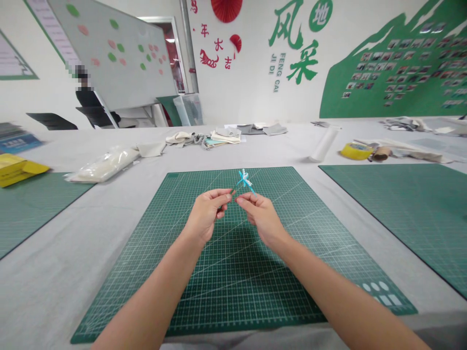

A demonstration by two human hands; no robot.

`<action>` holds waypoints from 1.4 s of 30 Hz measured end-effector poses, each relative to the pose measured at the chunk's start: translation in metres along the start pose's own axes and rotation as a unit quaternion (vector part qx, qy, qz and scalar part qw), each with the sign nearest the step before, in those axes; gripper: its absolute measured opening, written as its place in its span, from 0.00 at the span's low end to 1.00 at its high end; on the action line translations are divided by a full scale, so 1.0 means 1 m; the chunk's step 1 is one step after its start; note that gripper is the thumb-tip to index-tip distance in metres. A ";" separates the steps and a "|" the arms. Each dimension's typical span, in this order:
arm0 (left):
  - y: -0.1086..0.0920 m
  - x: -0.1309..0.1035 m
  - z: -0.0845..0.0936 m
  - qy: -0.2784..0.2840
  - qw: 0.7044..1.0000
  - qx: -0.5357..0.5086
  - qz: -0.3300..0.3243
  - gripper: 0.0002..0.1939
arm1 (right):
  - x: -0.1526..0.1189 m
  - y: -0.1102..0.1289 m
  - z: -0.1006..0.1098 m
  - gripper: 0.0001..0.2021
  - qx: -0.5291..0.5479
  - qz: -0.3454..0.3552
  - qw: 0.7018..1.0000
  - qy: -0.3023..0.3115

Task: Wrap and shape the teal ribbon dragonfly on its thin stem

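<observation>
A small blue-and-white flower-like ornament (245,178) stands above my fingertips, over the green cutting mat (226,291). It has thin bright blue strands and a pale, beaded-looking cluster; its exact kind is too small to tell. My left hand (208,209) is closed in a pinch on the ornament's thin dark green stem. From the other side, my right hand (260,214) pinches with thumb and index finger, close to the left fingertips. A blue strand runs down to the right index finger. What lies between the right fingertips is mostly hidden.
Cutting mats flank mine, one on the right (408,209). A plastic-wrapped white bundle (105,164) and yellow packet (20,167) lie left. Fabric pieces (222,136), a white roll (324,143) and yellow tape (355,151) lie farther back. A person (88,97) sits beyond the table.
</observation>
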State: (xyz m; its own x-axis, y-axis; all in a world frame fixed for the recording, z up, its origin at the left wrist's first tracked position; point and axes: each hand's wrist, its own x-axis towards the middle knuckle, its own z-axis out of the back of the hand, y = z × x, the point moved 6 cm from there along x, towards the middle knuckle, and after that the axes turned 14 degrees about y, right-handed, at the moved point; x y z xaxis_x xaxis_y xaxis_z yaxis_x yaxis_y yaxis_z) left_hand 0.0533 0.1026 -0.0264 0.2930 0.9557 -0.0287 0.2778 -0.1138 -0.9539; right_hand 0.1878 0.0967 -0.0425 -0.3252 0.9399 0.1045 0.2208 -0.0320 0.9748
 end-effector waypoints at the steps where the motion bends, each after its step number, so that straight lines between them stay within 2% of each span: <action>1: -0.001 0.000 0.001 -0.008 1.000 0.005 -0.003 0.12 | -0.001 0.001 0.000 0.09 -0.013 0.004 1.000 -0.005; 7: -0.004 -0.001 0.004 -0.029 0.999 0.010 -0.020 0.12 | -0.005 0.006 -0.001 0.10 -0.066 0.014 0.998 -0.018; 9: -0.006 0.000 0.006 -0.038 0.999 0.011 -0.029 0.12 | -0.006 0.008 -0.001 0.09 -0.119 0.031 0.992 -0.016; 11: -0.007 -0.001 0.008 -0.045 0.998 0.025 -0.028 0.12 | -0.010 0.017 -0.002 0.10 -0.220 0.073 0.973 -0.015; 13: -0.007 -0.001 0.010 -0.050 0.997 0.057 -0.018 0.12 | -0.016 0.029 -0.006 0.11 -0.361 0.132 0.923 -0.020; 15: -0.008 -0.002 0.010 -0.051 0.993 0.101 -0.012 0.12 | -0.025 0.040 -0.011 0.13 -0.496 0.183 0.848 -0.033; 18: -0.012 -0.004 0.008 -0.051 0.980 0.191 -0.024 0.10 | -0.033 0.051 -0.015 0.15 -0.616 0.229 0.751 -0.055; 20: -0.016 -0.004 0.005 -0.052 0.962 0.265 -0.038 0.08 | -0.036 0.055 -0.016 0.15 -0.650 0.254 0.713 -0.062; 23: -0.022 -0.005 -0.002 -0.027 0.932 0.355 -0.060 0.06 | -0.037 0.059 -0.016 0.15 -0.666 0.279 0.689 -0.062; 26: -0.024 -0.005 -0.009 0.010 0.908 0.412 -0.068 0.06 | -0.034 0.061 -0.011 0.15 -0.659 0.271 0.699 -0.063; 33: -0.021 -0.006 -0.015 0.073 0.877 0.470 -0.073 0.08 | -0.022 0.058 0.006 0.14 -0.568 0.224 0.791 -0.035; 38: -0.024 -0.009 -0.017 0.099 0.853 0.503 -0.097 0.10 | -0.016 0.055 0.012 0.11 -0.520 0.201 0.830 -0.010; 42: -0.028 -0.012 -0.019 0.120 0.847 0.507 -0.106 0.10 | -0.011 0.053 0.017 0.08 -0.476 0.180 0.861 0.005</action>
State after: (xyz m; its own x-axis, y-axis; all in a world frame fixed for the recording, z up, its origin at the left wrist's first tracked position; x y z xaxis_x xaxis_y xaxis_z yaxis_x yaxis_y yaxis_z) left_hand 0.0594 0.0891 0.0068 0.5465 0.8287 0.1206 -0.5446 0.4611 -0.7006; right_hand 0.2186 0.0904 0.0048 -0.4021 0.8082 0.4302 -0.5437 -0.5888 0.5981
